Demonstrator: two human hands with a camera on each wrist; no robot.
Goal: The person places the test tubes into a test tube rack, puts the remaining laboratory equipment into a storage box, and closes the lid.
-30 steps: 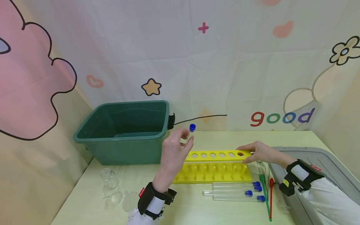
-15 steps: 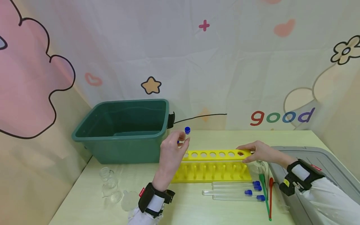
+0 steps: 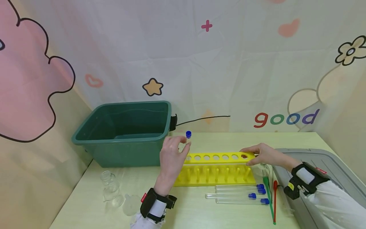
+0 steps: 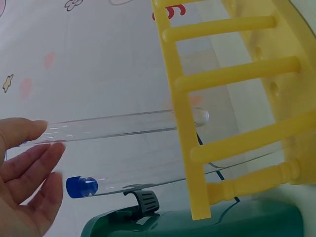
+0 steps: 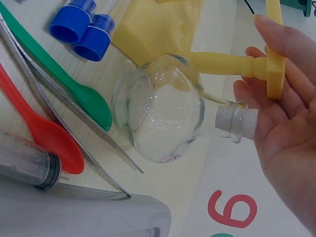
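Observation:
My left hand point(image 3: 172, 154) pinches a clear test tube point(image 4: 118, 126) with a blue cap point(image 3: 188, 134), held upright over the left part of the yellow test tube rack point(image 3: 217, 158). In the left wrist view its rounded end reaches just past the rack's top plate. A second blue-capped tube point(image 4: 133, 185) stands in the rack beside it; the left hand hides it in the head view. My right hand point(image 3: 266, 155) grips the right end of the rack's top plate, thumb on the near side.
Several capped test tubes point(image 3: 234, 196) lie before the rack. At right are a stoppered glass flask point(image 5: 160, 111), green spoon point(image 5: 91, 101), red spoon point(image 5: 59, 140), tweezers point(image 5: 94, 121), syringe point(image 5: 24, 158) and grey lid point(image 3: 308, 159). Leftward stand a green bin point(image 3: 125, 152) and clear glassware point(image 3: 111, 187).
My left hand has moved slightly left and the tube it pinches has come left and down toward the rack's left end. The right hand stays on the rack.

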